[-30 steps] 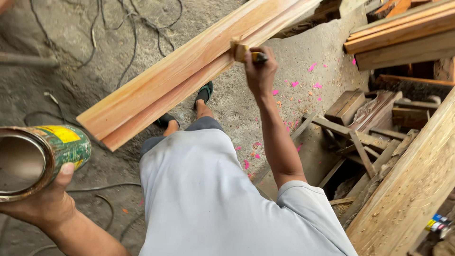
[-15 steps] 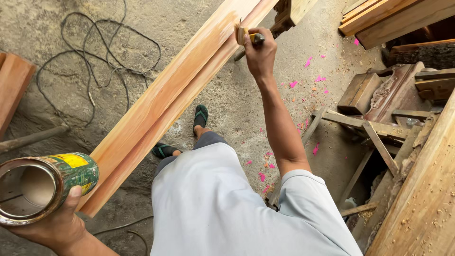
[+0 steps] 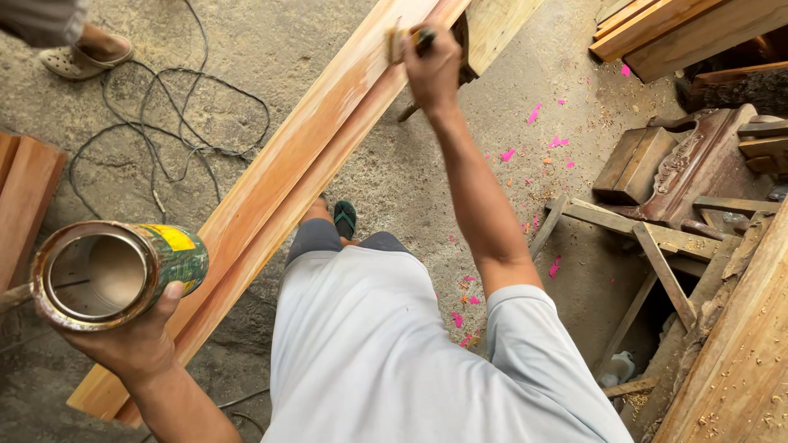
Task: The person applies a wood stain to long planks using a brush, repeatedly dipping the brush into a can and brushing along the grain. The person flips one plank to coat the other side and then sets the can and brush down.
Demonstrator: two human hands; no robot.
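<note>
- Brush (image 3: 404, 39): clamped in the right hand (image 3: 433, 67), pressed on the plank (image 3: 287, 189) near its far end.
- Plank's long axis runs diagonally from far right toward the near left.
- Left hand (image 3: 131, 340) grips an open tin can (image 3: 115, 275), beside the plank's near end.

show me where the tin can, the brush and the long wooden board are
tin can (image 3: 168, 254), head view, on its green and yellow side.
brush (image 3: 397, 43), head view, on its bristle end.
long wooden board (image 3: 287, 176), head view, on its top face.
</note>
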